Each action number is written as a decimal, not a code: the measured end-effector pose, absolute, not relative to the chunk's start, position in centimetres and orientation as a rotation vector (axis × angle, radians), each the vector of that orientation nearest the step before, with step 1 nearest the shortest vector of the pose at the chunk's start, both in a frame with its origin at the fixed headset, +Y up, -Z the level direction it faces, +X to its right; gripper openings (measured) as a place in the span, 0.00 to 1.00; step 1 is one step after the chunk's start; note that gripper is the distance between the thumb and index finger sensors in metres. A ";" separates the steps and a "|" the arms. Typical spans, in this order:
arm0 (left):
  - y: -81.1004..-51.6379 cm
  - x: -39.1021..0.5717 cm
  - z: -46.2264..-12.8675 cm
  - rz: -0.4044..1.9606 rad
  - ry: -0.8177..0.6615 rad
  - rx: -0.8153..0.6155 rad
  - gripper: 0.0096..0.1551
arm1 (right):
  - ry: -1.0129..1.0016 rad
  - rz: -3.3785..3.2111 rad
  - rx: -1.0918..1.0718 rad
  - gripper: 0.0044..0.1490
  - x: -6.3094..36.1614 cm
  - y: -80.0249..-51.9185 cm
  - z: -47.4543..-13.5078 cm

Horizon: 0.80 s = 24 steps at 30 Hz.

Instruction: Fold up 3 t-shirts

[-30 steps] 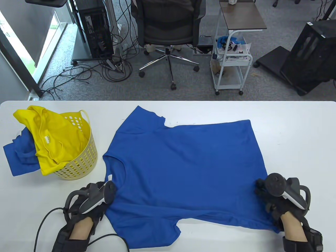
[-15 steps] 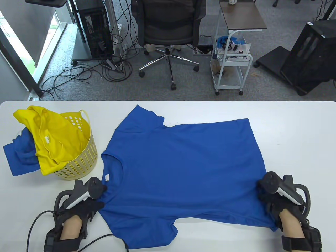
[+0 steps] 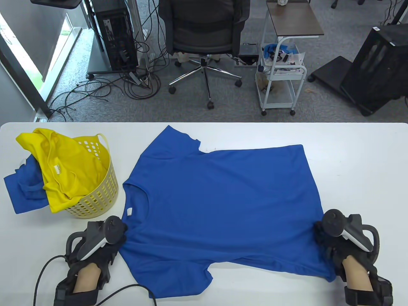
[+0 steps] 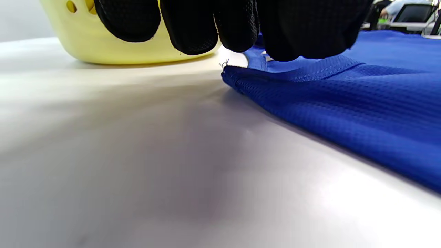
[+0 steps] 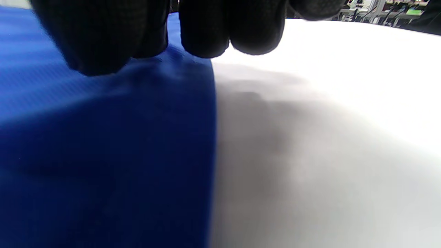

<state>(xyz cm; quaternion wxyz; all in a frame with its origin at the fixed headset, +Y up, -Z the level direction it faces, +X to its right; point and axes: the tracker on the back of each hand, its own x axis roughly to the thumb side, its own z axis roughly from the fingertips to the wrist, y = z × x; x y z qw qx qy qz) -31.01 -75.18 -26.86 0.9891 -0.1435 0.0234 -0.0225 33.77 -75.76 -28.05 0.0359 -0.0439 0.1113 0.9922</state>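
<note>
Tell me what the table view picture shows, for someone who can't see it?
A blue t-shirt lies spread on a white table, the left hand at its shoulder and the right hand at its hem. A yellow basket holding a yellow shirt stands left.

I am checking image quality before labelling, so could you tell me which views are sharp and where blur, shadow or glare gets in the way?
Table view: sharp and evenly lit, the blue t-shirt crisp. Left wrist view: fabric weave near the left hand is in focus; the near table is blurred, with soft glare. Right wrist view: mostly soft; the right hand is blurred and casts a grey shadow on the table.
</note>
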 end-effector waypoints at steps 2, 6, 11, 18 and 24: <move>-75.6 -31.2 -26.8 -0.071 0.054 -0.318 0.30 | 0.413 3.071 -0.139 0.33 33.8 -76.2 -28.1; -76.5 -31.4 -27.0 -0.088 0.077 -0.339 0.31 | 0.426 3.091 -0.162 0.34 33.7 -76.6 -28.2; -76.5 -31.5 -26.9 -0.083 0.113 -0.316 0.29 | 0.397 3.079 -0.189 0.27 33.9 -76.9 -28.4; -76.8 -32.2 -27.0 -0.082 0.118 -0.243 0.21 | 0.365 3.080 -0.173 0.24 34.0 -77.1 -28.5; -76.5 -32.5 -27.2 -0.086 0.110 -0.204 0.21 | 0.337 3.065 -0.157 0.24 34.1 -77.0 -28.7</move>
